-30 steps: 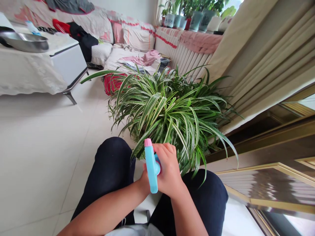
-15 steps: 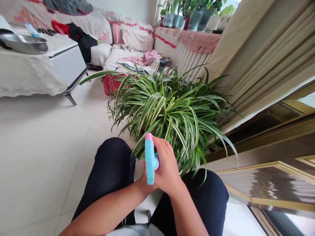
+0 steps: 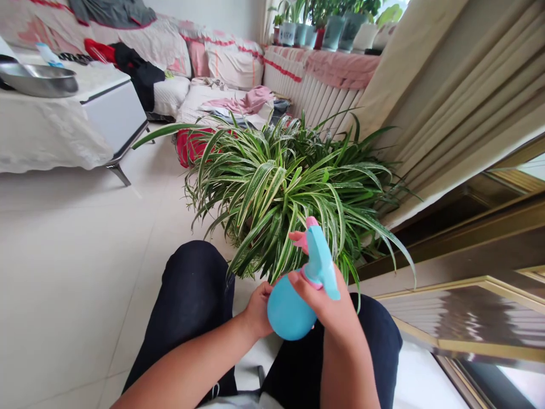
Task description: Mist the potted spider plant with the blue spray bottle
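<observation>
Turquoise spray bottle (image 3: 288,311) is sitting tilted above the person's lap, its round body low and its sprayer head (image 3: 321,255) leaning up and away, in front of a variegated spider plant (image 3: 289,199). The right hand (image 3: 327,304) is wrapping the bottle's neck, with its fingers curling round and one fingertip (image 3: 297,238) reaching the pink trigger. The left hand (image 3: 259,311) is cupping the body from the side, its fingers pressed together against the plastic, their tips hidden. Dark trousers (image 3: 196,289) are covering the knees below. The plant's leaves are arching out over pale floor tiles (image 3: 85,255), and a ribbed radiator (image 3: 327,99) is standing behind them under a row of potted plants (image 3: 332,31).
</observation>
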### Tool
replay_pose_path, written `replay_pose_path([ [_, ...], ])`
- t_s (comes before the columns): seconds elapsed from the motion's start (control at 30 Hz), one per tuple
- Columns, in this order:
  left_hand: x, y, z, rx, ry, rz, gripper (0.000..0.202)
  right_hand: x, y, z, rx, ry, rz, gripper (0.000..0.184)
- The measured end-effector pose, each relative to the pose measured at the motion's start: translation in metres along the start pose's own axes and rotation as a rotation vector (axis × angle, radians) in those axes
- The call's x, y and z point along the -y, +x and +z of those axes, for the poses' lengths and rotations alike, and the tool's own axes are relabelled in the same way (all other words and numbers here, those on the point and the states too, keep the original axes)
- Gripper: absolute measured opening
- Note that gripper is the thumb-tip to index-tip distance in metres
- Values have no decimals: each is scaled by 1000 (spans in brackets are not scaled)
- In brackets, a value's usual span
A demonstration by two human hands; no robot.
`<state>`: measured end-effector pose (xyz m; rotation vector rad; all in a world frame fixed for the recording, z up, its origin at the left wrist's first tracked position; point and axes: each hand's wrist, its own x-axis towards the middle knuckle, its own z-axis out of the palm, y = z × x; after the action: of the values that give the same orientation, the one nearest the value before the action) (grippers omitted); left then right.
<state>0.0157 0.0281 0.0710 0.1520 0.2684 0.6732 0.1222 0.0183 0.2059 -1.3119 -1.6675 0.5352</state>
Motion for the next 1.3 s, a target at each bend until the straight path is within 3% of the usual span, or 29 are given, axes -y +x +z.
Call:
replay_pose_path([
  [0.17, 6, 4, 7, -103, 105, -120, 31, -11, 5, -20, 289, 196, 235, 48],
  [0.27, 9, 8, 13, -263, 165, -57, 33, -15, 6, -19, 396, 232, 273, 55],
  [0.37, 8, 8, 16, -281, 266, 16, 31, -16, 5, -12, 420, 277, 246, 60],
  [0.5, 10, 13, 8, -176, 289, 36, 35, -18, 5, 2, 259, 195, 335, 51],
  [0.63, 16, 26, -14, -221, 201, -24, 35, -24, 10, 13, 75, -27, 320, 32],
  [0.8, 16, 38, -32, -240, 114, 13, 33, -32, 15, 19, -1, -169, 261, 30],
  [1.0, 18, 33, -24, -273, 109, 29, 31, -41, 16, 19, -54, -150, 291, 22],
  [1.2, 15, 29, -12, -384, 155, 32, 27, -42, 15, 21, -102, -153, 311, 13],
  [1.3, 12, 30, -9, -374, 154, 57, 29, -39, 15, 23, -122, -154, 311, 15],
])
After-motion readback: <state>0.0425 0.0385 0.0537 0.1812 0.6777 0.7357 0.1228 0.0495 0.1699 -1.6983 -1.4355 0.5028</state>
